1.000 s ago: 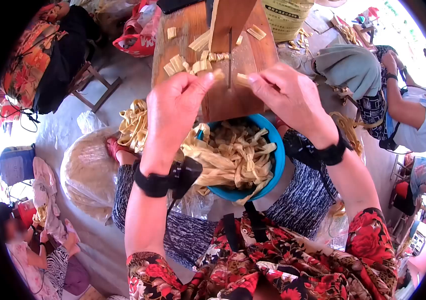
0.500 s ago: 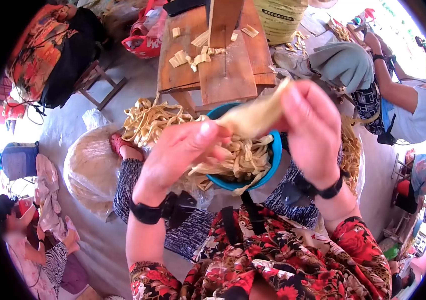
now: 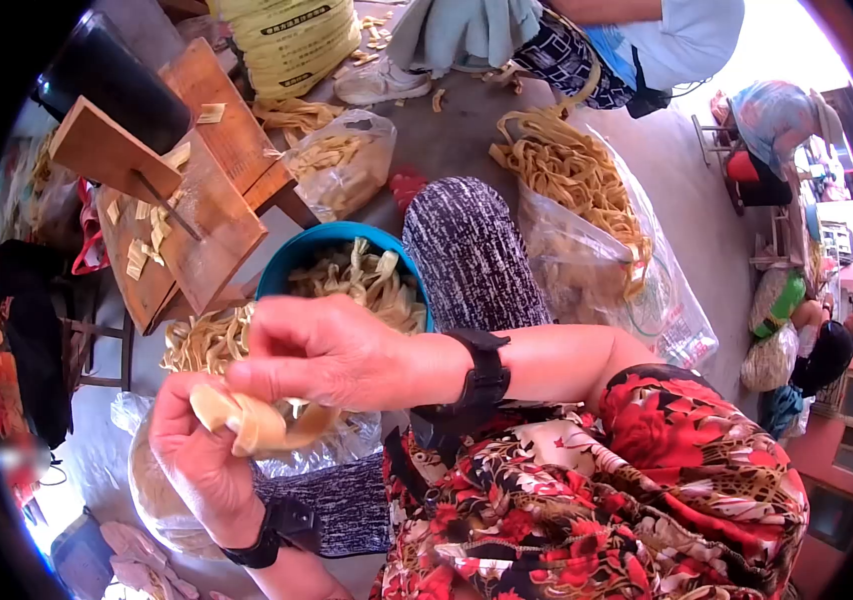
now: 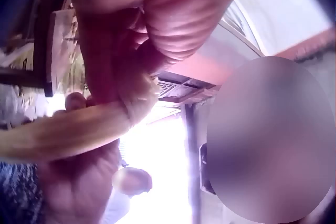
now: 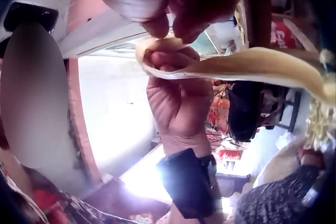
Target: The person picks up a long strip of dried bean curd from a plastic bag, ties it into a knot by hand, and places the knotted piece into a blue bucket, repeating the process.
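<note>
A pale yellow strip is looped around the fingers of my left hand, which grips it at the lower left of the head view. Just above, my right hand has its thumb and fingers at the loop, pinching the strip. From the right wrist view, the strip bends round the left fingertips and trails off to the right. The left wrist view shows the strip running out to the left edge. Below the hands, a blue tub holds many similar strips.
A wooden bench with an upright board and small cut pieces stands upper left. Bags of strips lie on the floor at right and beyond the tub. A yellow sack is at the top. Another person sits at upper right.
The head view has swung to the right, so bench and tub appear further left. Both hands have come down from the bench to the lower left, and the strip is now looped round the left fingers.
</note>
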{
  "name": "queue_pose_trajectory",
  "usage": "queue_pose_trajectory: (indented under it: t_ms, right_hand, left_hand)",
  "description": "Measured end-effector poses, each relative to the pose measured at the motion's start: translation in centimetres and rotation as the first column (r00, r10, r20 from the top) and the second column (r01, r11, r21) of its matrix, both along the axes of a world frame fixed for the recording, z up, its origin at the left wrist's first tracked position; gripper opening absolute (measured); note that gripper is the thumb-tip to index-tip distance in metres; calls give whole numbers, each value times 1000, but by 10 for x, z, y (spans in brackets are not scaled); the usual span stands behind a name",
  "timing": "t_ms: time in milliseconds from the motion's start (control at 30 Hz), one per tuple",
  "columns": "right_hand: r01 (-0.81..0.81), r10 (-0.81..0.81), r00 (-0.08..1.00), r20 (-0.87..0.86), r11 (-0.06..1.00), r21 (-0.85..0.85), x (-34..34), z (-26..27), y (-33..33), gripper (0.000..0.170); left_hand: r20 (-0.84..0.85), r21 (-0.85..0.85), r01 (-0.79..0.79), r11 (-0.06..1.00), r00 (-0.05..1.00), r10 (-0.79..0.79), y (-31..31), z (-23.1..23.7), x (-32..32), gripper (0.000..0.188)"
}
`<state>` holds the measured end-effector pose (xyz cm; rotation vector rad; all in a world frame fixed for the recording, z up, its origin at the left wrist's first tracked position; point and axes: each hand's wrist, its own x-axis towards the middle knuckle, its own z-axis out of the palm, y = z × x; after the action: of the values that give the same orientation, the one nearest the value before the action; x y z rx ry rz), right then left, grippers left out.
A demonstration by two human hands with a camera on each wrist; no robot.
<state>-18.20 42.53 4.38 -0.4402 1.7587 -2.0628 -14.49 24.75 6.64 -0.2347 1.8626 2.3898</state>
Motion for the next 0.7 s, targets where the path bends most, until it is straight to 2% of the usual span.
queue_pose_trajectory:
  t_ms: [67,100,133,200,233,267,300,367,400,433,467,500,567,600,667,700]
  right_hand:
    - [57,-55,989,-135,998,8,-1,6,6,35]
    - [84,-81,976,-204,996,8,-2,8,8,40]
    - [43,-34,969,-244,999,32,0,7,9,46]
    - [175,-148,941,-306,982,63,0,-2,6,41]
    - [226,-191,923,-335,972,68,0,-6,1,38]
    - [234,-220,955,-200,971,51,-1,-4,1,34]
    - [161,-137,972,192,980,-113,-1,2,4,34]
    - [49,90,845,527,969,-244,-7,11,16,37]
    - [20,174,840,513,937,-349,-6,17,16,36]
    - [-4,252,831,496,894,-448,-6,20,14,36]
    - [-54,288,838,463,889,-456,-6,18,11,38]
    - [33,209,824,528,910,-412,-5,22,6,39]
    - [-45,144,909,391,967,-251,-9,28,7,37]
    - [-38,168,895,414,952,-304,-5,34,2,38]
    - [-4,15,998,58,985,-175,-2,17,-8,34]
    - [30,-17,987,-161,996,81,-3,18,-3,27]
  left_hand:
    - [15,-224,-117,968,992,123,4,1,-1,14]
    - [12,-287,-110,952,993,118,8,3,-2,12]
    - [11,-347,-102,932,994,113,14,5,-3,10]
    - [-6,-410,-54,911,998,56,28,10,-3,8]
    - [25,-445,-25,895,999,41,31,12,-3,16]
    - [-29,-374,-15,927,1000,5,35,11,-3,21]
    - [-87,-307,-4,952,996,-24,38,10,-3,25]
    - [-21,-254,-35,966,999,31,31,14,-3,29]
    - [29,-76,-33,997,999,36,20,6,-6,32]
    - [55,200,-22,980,998,11,13,-9,-9,33]
    - [67,341,-13,940,998,-11,15,-14,-6,31]
    - [66,477,7,879,997,-44,20,-14,-4,30]
    - [193,529,39,848,967,-165,15,-5,2,28]
    - [177,583,162,796,931,-319,11,-7,1,30]
    - [215,509,179,842,921,-325,5,-8,1,30]
    - [236,473,192,860,913,-333,4,-7,2,30]
